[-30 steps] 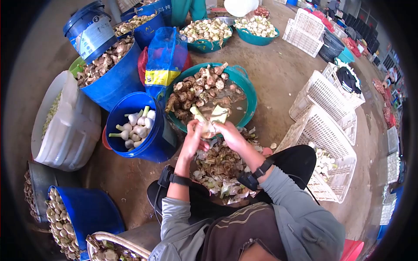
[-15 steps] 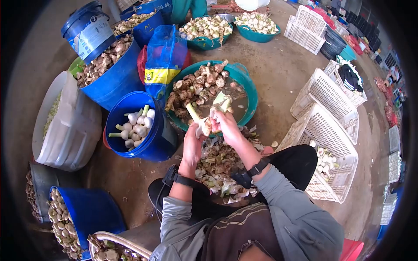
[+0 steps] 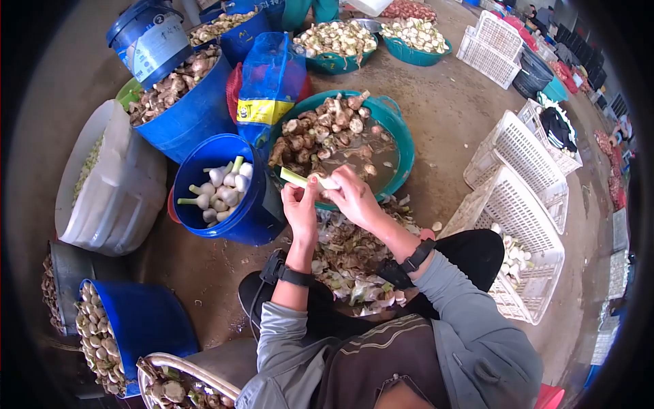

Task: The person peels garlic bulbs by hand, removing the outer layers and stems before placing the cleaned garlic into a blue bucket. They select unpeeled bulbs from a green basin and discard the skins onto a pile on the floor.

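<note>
A garlic bulb with a pale green stem (image 3: pixel 294 178) is held between my two hands, its stem pointing left. My left hand (image 3: pixel 300 210) pinches it near where stem and bulb meet. Fingers of my right hand (image 3: pixel 355 195) close around the bulb end, which they partly hide. Just beyond the hands stands a green basin (image 3: pixel 407 153) of murky water with brown, unpeeled garlic (image 3: pixel 310 133) heaped on its left side. Below the hands lies a pile of peeled husks (image 3: pixel 354 255). To the left, a blue bucket (image 3: pixel 262 215) contains white peeled garlic bulbs (image 3: pixel 221 187).
White plastic crates (image 3: pixel 528 225) line the right side, one with some garlic inside. Blue tubs (image 3: pixel 194 116) of unpeeled garlic and a large white container (image 3: pixel 112 198) stand at left. Two green basins (image 3: pixel 334 65) of garlic sit farther back. A blue mesh bag (image 3: pixel 271 75) leans behind the bucket.
The leafy peel that was in my right hand is out of sight, and that hand now grips the bulb. The stem has tipped further to the left. The view has shifted slightly.
</note>
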`<state>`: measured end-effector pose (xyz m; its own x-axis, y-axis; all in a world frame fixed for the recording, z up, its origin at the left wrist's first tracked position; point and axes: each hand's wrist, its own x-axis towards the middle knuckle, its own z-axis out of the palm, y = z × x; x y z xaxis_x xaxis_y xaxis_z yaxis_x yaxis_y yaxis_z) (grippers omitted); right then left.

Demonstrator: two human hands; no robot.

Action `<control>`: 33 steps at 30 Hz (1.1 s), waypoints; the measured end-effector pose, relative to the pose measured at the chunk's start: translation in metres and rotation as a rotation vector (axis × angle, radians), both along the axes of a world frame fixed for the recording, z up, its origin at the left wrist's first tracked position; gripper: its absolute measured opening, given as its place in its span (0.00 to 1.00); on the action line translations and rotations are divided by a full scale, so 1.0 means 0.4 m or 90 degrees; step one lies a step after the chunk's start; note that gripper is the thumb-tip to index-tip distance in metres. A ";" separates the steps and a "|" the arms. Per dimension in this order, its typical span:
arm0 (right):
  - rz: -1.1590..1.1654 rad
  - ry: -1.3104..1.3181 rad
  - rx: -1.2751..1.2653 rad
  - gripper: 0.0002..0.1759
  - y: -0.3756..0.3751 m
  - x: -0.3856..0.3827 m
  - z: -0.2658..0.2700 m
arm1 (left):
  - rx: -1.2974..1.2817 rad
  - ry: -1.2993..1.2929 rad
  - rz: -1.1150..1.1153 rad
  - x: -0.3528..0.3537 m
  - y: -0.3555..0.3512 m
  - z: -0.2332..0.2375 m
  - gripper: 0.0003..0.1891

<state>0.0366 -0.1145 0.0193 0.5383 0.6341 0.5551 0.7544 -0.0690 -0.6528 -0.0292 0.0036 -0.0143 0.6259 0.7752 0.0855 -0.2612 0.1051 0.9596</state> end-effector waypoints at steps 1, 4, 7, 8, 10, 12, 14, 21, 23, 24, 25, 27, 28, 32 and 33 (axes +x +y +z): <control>-0.016 0.007 0.053 0.15 0.015 0.008 0.001 | -0.017 -0.028 -0.006 -0.004 0.005 0.023 0.12; 0.048 0.089 0.181 0.10 0.033 0.033 0.010 | -0.053 -0.041 -0.051 -0.027 0.010 0.080 0.08; 0.179 0.543 0.188 0.04 0.022 0.030 0.060 | -0.158 -0.130 -0.148 -0.038 0.034 0.082 0.09; 0.207 0.615 0.225 0.05 0.016 0.043 0.055 | -0.173 -0.156 -0.182 -0.042 0.044 0.077 0.09; 0.237 0.680 0.259 0.07 0.006 0.053 0.058 | -0.188 -0.188 -0.216 -0.047 0.044 0.099 0.09; 0.358 0.838 0.397 0.06 -0.003 0.048 0.066 | -0.243 -0.225 -0.297 -0.052 0.036 0.118 0.10; 0.381 0.861 0.431 0.04 -0.010 0.051 0.088 | -0.242 -0.250 -0.312 -0.054 0.030 0.115 0.12; 0.356 0.862 0.352 0.02 0.017 0.027 0.109 | -0.295 -0.212 -0.211 -0.049 0.008 0.093 0.15; 0.303 0.848 0.280 0.02 0.014 0.042 0.107 | -0.294 -0.190 -0.168 -0.050 0.021 0.072 0.12; 0.358 0.839 0.276 0.03 0.004 0.061 0.118 | -0.314 -0.219 -0.170 -0.047 0.033 0.056 0.11; 0.414 0.831 0.273 0.03 -0.009 0.069 0.137 | -0.301 -0.222 -0.148 -0.052 0.042 0.062 0.12; 0.383 0.726 0.259 0.03 -0.074 0.093 0.163 | -0.241 -0.174 -0.099 -0.068 0.064 0.083 0.12; 0.313 0.475 -0.008 0.04 -0.070 0.100 0.109 | -0.191 -0.156 -0.094 -0.069 0.064 0.096 0.13; 0.172 -0.015 -0.178 0.09 -0.057 0.064 0.046 | 0.026 -0.127 -0.109 -0.054 0.055 0.082 0.12; 0.170 0.169 -0.093 0.11 -0.041 0.033 0.115 | 0.015 -0.130 -0.102 -0.050 0.043 0.087 0.12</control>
<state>0.0497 -0.1309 0.0651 0.4568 0.8329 0.3125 0.5650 -0.0002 -0.8251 -0.0490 0.0209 0.0207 0.7083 0.6639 0.2398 -0.4317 0.1386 0.8913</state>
